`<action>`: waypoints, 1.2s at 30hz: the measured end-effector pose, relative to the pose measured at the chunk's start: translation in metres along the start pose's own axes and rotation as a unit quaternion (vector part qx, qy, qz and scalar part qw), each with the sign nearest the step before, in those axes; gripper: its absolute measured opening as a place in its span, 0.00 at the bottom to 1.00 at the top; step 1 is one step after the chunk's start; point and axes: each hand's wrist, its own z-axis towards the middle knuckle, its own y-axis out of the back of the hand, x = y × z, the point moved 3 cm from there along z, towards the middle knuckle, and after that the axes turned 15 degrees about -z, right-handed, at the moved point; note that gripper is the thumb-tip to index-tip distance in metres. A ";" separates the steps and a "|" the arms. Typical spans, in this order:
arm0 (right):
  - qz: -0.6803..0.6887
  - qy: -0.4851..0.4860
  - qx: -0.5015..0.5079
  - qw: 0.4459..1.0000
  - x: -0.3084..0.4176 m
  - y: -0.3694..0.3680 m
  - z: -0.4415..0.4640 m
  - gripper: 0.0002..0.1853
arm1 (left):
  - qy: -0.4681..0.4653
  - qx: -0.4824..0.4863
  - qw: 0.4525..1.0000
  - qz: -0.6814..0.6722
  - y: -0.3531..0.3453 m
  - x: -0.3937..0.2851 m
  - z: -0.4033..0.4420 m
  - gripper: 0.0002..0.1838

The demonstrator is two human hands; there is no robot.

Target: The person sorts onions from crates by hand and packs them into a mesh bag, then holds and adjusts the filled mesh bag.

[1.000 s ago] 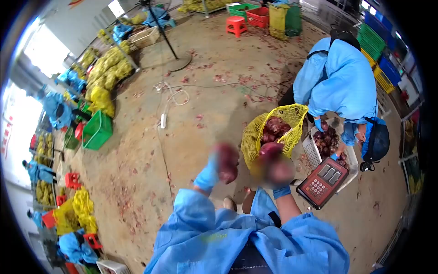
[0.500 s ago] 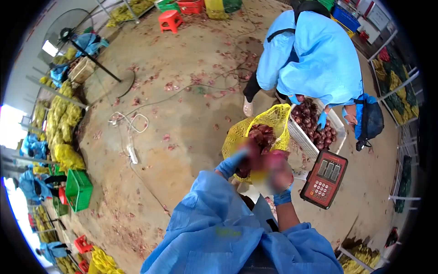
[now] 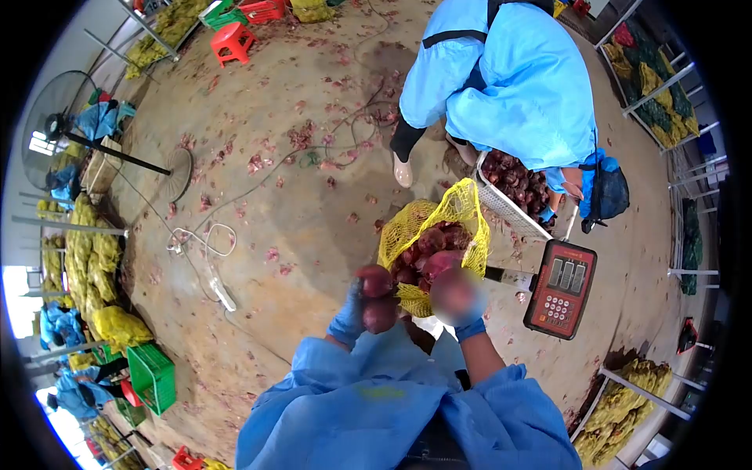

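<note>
My left hand, in a blue glove, is closed round two red onions, held just left of the yellow mesh bag. The bag's mouth gapes open, with several red onions inside. At the near right side of the bag is my right hand, gloved and partly blurred, closed round a red onion. The red digital scale display stands to the right of the bag. What lies beneath the bag is mostly hidden.
A co-worker in a blue gown bends over a white crate of red onions. A cable with a power strip crosses the floor among onion skins. A fan, green crate and red stool stand farther off.
My left hand has moved left, away from the bag, and two onions now show in it. My right hand has shifted slightly left and stays by the bag. The camera view has turned.
</note>
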 end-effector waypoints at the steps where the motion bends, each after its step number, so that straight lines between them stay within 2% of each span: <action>1: -0.126 0.011 0.005 0.992 0.001 -0.003 0.006 0.20 | 0.002 -0.004 1.000 0.002 0.006 -0.004 0.000 0.40; 3: -0.377 0.035 0.006 0.926 0.008 -0.008 0.018 0.23 | -0.002 0.028 0.999 -0.020 0.011 -0.009 0.001 0.40; 5: -0.575 0.158 -0.051 0.801 0.021 -0.019 0.029 0.23 | 0.002 0.031 0.999 -0.016 0.017 -0.010 0.001 0.39; 6: -0.287 0.046 -0.015 0.957 -0.003 -0.029 0.035 0.22 | 0.006 0.035 0.999 -0.012 0.016 -0.010 0.002 0.39; 7: 0.044 -0.060 -0.054 0.996 -0.027 -0.039 0.039 0.21 | 0.005 0.034 0.999 -0.013 0.014 -0.007 0.002 0.39; 8: 0.142 -0.073 -0.027 0.987 -0.033 -0.040 0.045 0.20 | -0.013 0.025 1.000 0.001 0.010 -0.005 0.001 0.38; 11: 0.220 -0.050 0.025 0.974 -0.040 -0.041 0.057 0.20 | -0.013 0.029 0.999 0.015 -0.006 -0.007 -0.007 0.38; 12: 0.289 -0.109 0.000 0.951 -0.043 -0.043 0.059 0.19 | 0.005 0.044 0.999 0.012 -0.010 -0.006 -0.008 0.37; 15: 0.328 -0.314 -0.059 0.889 -0.033 -0.043 0.046 0.19 | -0.001 0.009 1.000 0.021 -0.014 -0.008 -0.008 0.38; 16: 0.181 -0.293 -0.076 0.936 -0.018 -0.033 0.043 0.21 | 0.000 0.008 1.000 0.023 -0.017 -0.010 -0.008 0.38; 17: 0.030 -0.266 -0.092 0.959 -0.005 -0.026 0.041 0.23 | 0.006 0.018 1.000 0.003 -0.022 -0.013 -0.008 0.39; 18: -0.154 -0.156 -0.098 0.971 0.005 -0.023 0.035 0.24 | 0.013 0.029 0.999 -0.017 -0.025 -0.015 -0.008 0.39; 19: -0.152 -0.157 -0.100 0.971 0.006 -0.017 0.027 0.24 | 0.015 0.027 0.999 -0.015 -0.022 -0.019 -0.004 0.39; 20: -0.326 -0.098 0.032 0.940 0.041 -0.009 0.020 0.22 | 0.009 0.021 0.999 -0.027 -0.015 -0.022 0.001 0.40; 21: -0.484 -0.034 0.163 0.859 0.071 -0.004 0.012 0.20 | 0.004 0.015 0.999 -0.040 -0.013 -0.023 0.004 0.41; 22: -0.529 -0.025 0.220 0.819 0.087 0.000 0.007 0.16 | 0.007 0.013 0.999 -0.038 -0.015 -0.021 0.003 0.41; 23: -0.527 -0.028 0.218 0.821 0.082 0.002 0.000 0.16 | -0.002 0.015 0.999 -0.028 -0.018 -0.020 0.003 0.41; 25: -0.546 0.059 0.234 0.802 0.062 0.003 -0.017 0.14 | -0.011 0.022 1.000 -0.013 -0.019 -0.019 0.007 0.41; 26: -0.500 0.107 0.183 0.840 0.065 0.002 -0.023 0.11 | -0.006 0.019 1.000 -0.006 -0.020 -0.017 0.006 0.42; 27: -0.498 0.108 0.181 0.841 0.064 0.000 -0.030 0.11 | -0.004 0.017 1.000 0.000 -0.020 -0.016 0.003 0.42; 28: -0.470 0.129 0.124 0.864 0.065 0.001 -0.036 0.10 | -0.002 0.015 1.000 0.006 -0.021 -0.015 0.000 0.42; 29: -0.440 0.151 0.067 0.883 0.070 0.005 -0.039 0.09 | -0.048 0.026 0.996 0.069 -0.048 -0.018 -0.015 0.38; 30: -0.430 0.144 0.064 0.889 0.073 0.007 -0.041 0.08 | -0.093 0.039 0.986 0.132 -0.067 -0.022 -0.026 0.33; 31: -0.428 0.146 0.060 0.890 0.075 0.008 -0.044 0.08 | -0.094 0.040 0.985 0.136 -0.072 -0.028 -0.032 0.33; 33: -0.448 0.093 0.078 0.886 0.075 0.008 -0.047 0.09 | -0.043 0.002 0.995 0.085 -0.077 -0.039 -0.042 0.33; 34: -0.443 0.092 0.074 0.889 0.076 0.007 -0.049 0.09 | -0.048 -0.015 0.999 0.003 -0.082 -0.038 -0.039 0.34; 35: -0.455 0.098 0.081 0.881 0.077 0.006 -0.050 0.09 | -0.048 -0.017 0.999 0.007 -0.094 -0.035 -0.035 0.34; 36: -0.467 0.105 0.089 0.873 0.078 0.004 -0.049 0.09 | -0.093 -0.006 0.992 0.088 -0.111 -0.032 -0.030 0.34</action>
